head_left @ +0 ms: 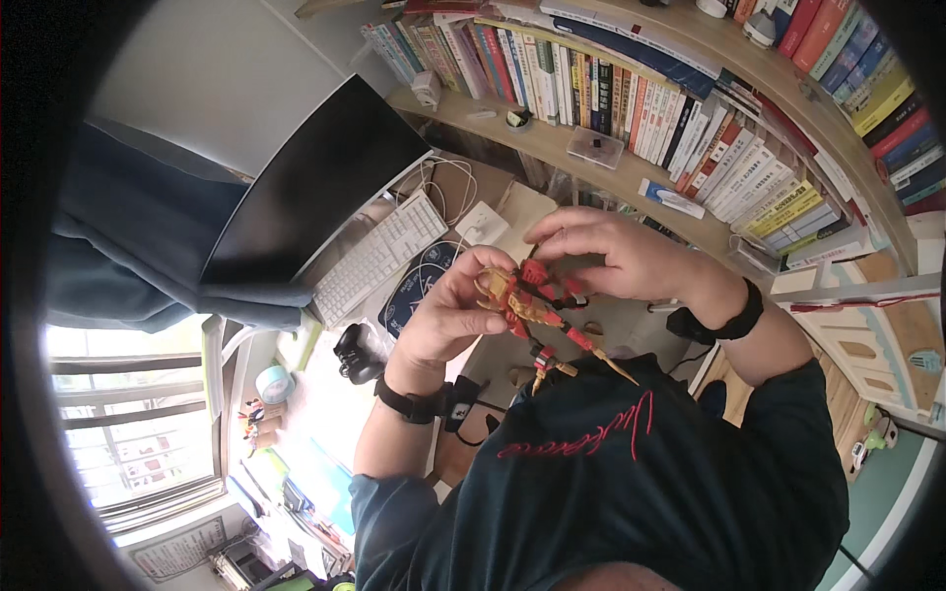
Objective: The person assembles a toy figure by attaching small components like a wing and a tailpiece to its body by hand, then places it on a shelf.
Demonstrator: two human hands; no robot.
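A jointed toy figure (524,303) in red, gold and black is held up in front of my chest. My left hand (448,307) is closed on it, thumb on the near side and fingers on the far side of its gold part. My right hand (616,254) curves around its other side, with fingertips and thumb at the red and black parts; its exact contact is partly hidden. The figure lies tilted, its thin gold-tipped parts pointing down toward my dark shirt (631,473).
Left of my hands are a white keyboard (379,246), a dark monitor (315,177), a dark blue mat (419,286) and a black game controller (358,355). Bookshelves (680,222) curve along the far and right sides. A roll of tape (275,384) is by the window.
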